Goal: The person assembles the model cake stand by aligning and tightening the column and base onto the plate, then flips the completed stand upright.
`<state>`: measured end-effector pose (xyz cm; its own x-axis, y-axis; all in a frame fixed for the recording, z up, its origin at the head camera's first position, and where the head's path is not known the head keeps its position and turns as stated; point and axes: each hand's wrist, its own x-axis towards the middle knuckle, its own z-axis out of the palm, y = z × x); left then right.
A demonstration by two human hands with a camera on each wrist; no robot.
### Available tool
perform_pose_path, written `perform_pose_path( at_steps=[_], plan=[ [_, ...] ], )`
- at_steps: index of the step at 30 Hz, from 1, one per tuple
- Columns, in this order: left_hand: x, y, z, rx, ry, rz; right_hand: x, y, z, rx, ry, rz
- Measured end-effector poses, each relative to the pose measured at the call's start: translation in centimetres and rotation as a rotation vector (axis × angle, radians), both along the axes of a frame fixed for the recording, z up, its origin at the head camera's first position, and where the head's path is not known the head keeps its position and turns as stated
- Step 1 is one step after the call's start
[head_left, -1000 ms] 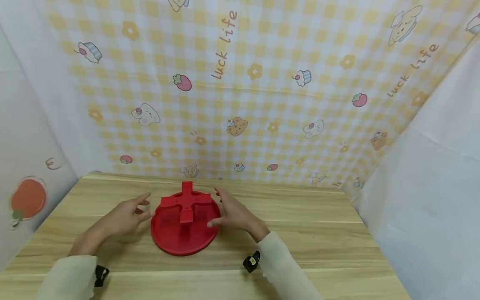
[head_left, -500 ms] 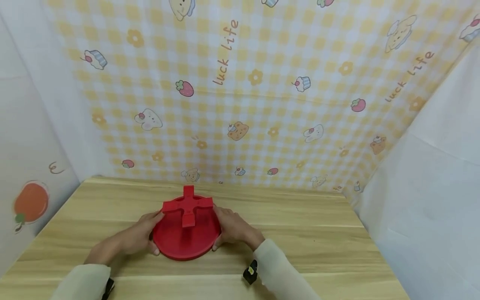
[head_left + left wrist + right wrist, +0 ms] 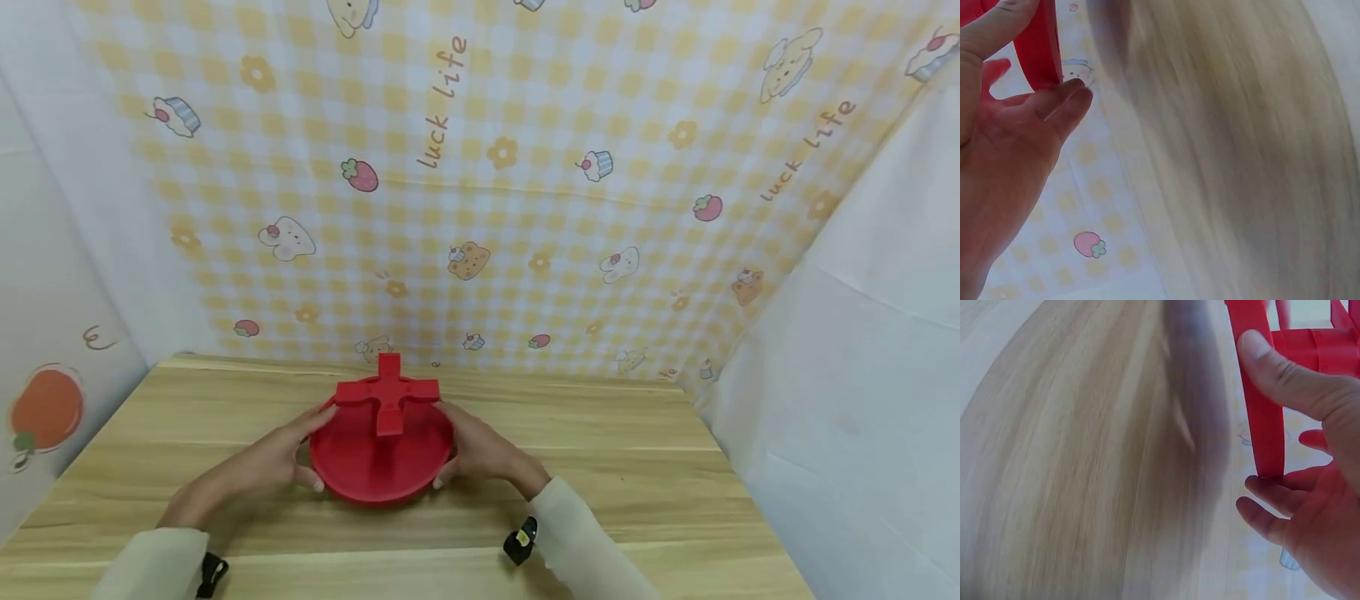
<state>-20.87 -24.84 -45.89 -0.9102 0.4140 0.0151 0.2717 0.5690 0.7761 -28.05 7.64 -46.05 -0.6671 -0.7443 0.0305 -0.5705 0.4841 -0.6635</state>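
A red stand (image 3: pixel 378 473) with a round, plate-like base and a cross-shaped top (image 3: pixel 389 392) on a short post is held between both hands. My left hand (image 3: pixel 273 458) grips the base's left rim, thumb on the near side. On the opposite side, my right hand (image 3: pixel 480 446) grips the rim the same way. The left wrist view has the red rim (image 3: pixel 1038 53) resting against the left fingers. In the right wrist view the thumb lies along the base (image 3: pixel 1266 434), and a gap separates it from the table with a shadow below. Small marks show on the post (image 3: pixel 1317 350).
The wooden table (image 3: pixel 615 500) stretches out on both sides of the hands. Behind it hangs a yellow checked cloth (image 3: pixel 480 208), with white cloth (image 3: pixel 862 375) along the right side. A small black device (image 3: pixel 521 542) sits at the right wrist.
Both hands have closed in from the sides and taken hold of the red stand's rim. Since half a second ago, the stand has risen slightly and tilted.
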Motion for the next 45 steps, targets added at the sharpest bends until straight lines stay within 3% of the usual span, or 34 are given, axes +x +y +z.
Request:
perform_pose_path(
  at_steps=[9, 18, 24, 26, 32, 40, 45],
  plan=[
    [0.1, 0.7, 0.9, 0.1, -0.101, -0.072, 0.5, 3.0, 0.5, -0.073, -0.151, -0.048],
    [-0.2, 2.2, 1.9, 0.226, -0.123, -0.14, 0.7, 5.9, 0.6, -0.234, -0.276, -0.061],
    [-0.8, 2.7, 3.0, 0.248, -0.073, -0.169, 1.0, 7.0, 1.4, -0.224, -0.255, -0.096],
    [-0.9, 2.8, 3.2, 0.255, -0.088, -0.173, 1.0, 7.2, 1.6, -0.22, -0.238, -0.098],
    [-1.2, 3.4, 3.4, 0.234, -0.123, -0.136, 0.8, 7.6, 1.8, -0.226, -0.227, -0.119],
    [-1.3, 4.4, 3.7, 0.177, -0.064, -0.08, 0.8, 7.9, 1.8, -0.233, -0.251, -0.139],
    [-1.3, 4.7, 3.8, 0.171, -0.074, -0.024, 0.8, 8.2, 2.1, -0.228, -0.256, -0.135]
  ],
)
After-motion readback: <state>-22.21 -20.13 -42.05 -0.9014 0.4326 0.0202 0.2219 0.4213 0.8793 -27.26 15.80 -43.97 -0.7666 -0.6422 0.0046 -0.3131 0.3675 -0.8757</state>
